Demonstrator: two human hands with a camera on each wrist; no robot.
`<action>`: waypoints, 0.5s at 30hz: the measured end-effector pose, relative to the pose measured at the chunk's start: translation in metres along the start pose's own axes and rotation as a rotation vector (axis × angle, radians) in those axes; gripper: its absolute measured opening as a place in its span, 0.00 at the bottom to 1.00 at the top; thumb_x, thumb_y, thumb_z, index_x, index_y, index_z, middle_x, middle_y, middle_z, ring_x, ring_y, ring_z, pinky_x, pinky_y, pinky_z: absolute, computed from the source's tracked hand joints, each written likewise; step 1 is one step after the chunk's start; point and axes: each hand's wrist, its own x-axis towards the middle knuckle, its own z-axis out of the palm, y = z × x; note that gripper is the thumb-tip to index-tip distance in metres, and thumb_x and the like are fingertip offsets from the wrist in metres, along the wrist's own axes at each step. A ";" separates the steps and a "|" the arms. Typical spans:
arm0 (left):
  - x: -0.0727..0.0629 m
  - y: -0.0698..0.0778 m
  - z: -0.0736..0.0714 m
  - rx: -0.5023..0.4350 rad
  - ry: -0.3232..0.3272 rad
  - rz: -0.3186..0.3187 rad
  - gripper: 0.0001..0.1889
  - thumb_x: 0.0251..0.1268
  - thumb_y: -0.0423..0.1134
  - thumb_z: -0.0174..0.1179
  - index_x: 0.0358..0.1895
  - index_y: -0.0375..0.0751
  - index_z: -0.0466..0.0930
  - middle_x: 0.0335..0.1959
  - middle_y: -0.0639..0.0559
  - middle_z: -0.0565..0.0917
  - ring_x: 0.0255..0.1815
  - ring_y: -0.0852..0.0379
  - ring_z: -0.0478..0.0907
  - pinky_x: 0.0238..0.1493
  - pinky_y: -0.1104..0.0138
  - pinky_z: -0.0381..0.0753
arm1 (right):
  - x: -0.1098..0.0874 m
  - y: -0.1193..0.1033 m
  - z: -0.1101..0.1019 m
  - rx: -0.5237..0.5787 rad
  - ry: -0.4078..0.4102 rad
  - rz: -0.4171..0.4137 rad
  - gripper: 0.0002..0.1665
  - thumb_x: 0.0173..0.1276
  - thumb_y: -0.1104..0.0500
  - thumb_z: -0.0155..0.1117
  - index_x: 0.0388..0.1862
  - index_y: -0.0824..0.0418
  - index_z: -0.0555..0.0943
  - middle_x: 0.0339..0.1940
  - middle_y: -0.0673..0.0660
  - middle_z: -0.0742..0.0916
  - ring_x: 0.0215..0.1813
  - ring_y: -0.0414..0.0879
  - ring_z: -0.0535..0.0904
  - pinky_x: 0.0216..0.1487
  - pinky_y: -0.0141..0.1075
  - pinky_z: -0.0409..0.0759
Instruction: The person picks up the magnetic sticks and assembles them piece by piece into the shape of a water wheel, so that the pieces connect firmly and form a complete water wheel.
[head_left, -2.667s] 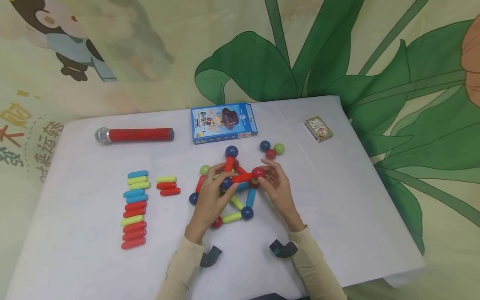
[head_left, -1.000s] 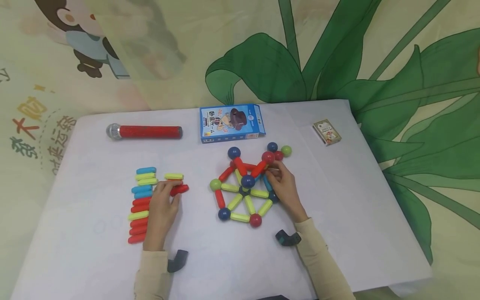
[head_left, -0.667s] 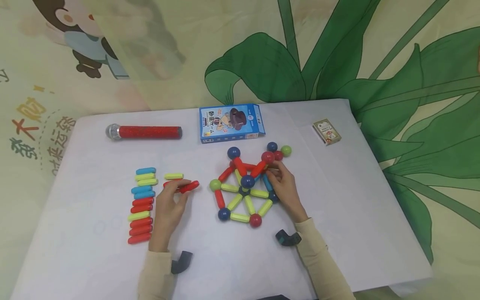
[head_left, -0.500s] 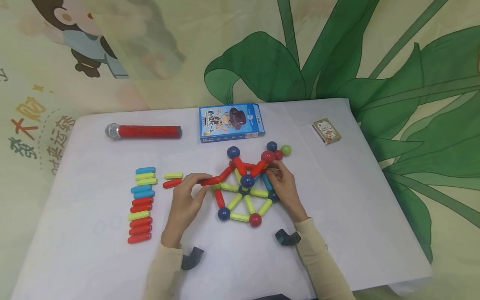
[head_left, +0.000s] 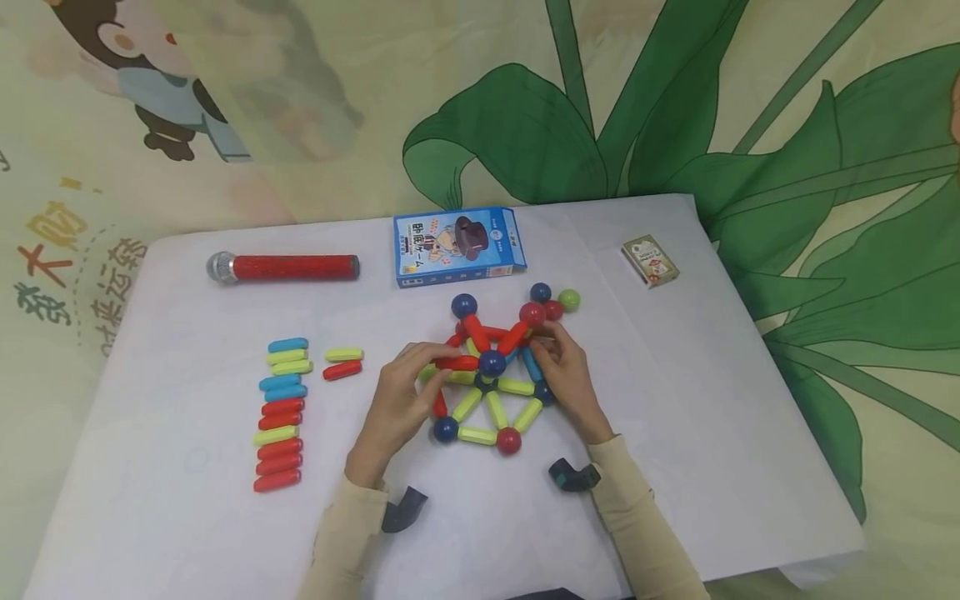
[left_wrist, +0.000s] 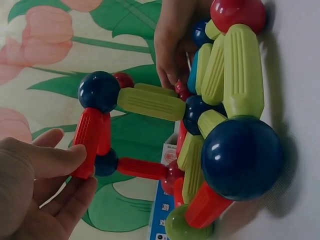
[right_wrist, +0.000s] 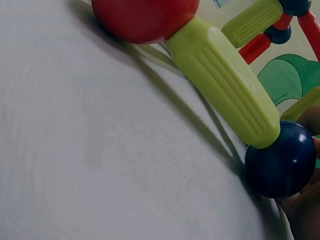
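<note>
A magnetic stick-and-ball structure [head_left: 477,435] stands mid-table, with a wheel-like base of rods and balls. Raised above it is a blue ball [head_left: 492,363], joined by red rods to another blue ball [head_left: 464,306] and a red ball [head_left: 532,314]. Between thumb and fingers, my left hand [head_left: 393,408] pinches a red magnetic rod [left_wrist: 86,142]; its far end meets the raised blue ball [left_wrist: 99,91]. My right hand [head_left: 567,379] grips the structure's right side just below the red ball; its fingertips are partly hidden. In the right wrist view, fingers show behind a base ball [right_wrist: 281,160].
Loose rods lie in a column [head_left: 279,446] at the left, with a yellow rod [head_left: 343,355] and a red rod [head_left: 342,370] beside it. Three loose balls [head_left: 553,310] sit behind the structure. Farther back are a red microphone [head_left: 292,267], blue box [head_left: 460,247] and small card box [head_left: 650,260].
My left hand left the structure, picked up a red rod from the short stack and carried it right to the raised blue ball. My right hand stayed at the structure's right side lately.
</note>
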 end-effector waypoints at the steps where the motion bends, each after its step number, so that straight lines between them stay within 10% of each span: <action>1: 0.001 0.000 0.000 -0.004 0.000 0.004 0.20 0.55 0.22 0.65 0.52 0.41 0.80 0.48 0.55 0.84 0.52 0.60 0.76 0.55 0.61 0.79 | -0.001 -0.006 -0.001 -0.003 -0.002 0.000 0.21 0.72 0.66 0.53 0.62 0.63 0.71 0.56 0.65 0.81 0.50 0.56 0.82 0.50 0.44 0.80; 15: 0.008 -0.004 0.002 -0.045 -0.006 -0.006 0.20 0.57 0.21 0.62 0.52 0.42 0.81 0.49 0.57 0.83 0.55 0.62 0.75 0.58 0.64 0.76 | 0.006 0.024 0.004 0.005 0.008 0.009 0.21 0.72 0.62 0.55 0.63 0.57 0.71 0.57 0.61 0.81 0.50 0.53 0.82 0.52 0.46 0.80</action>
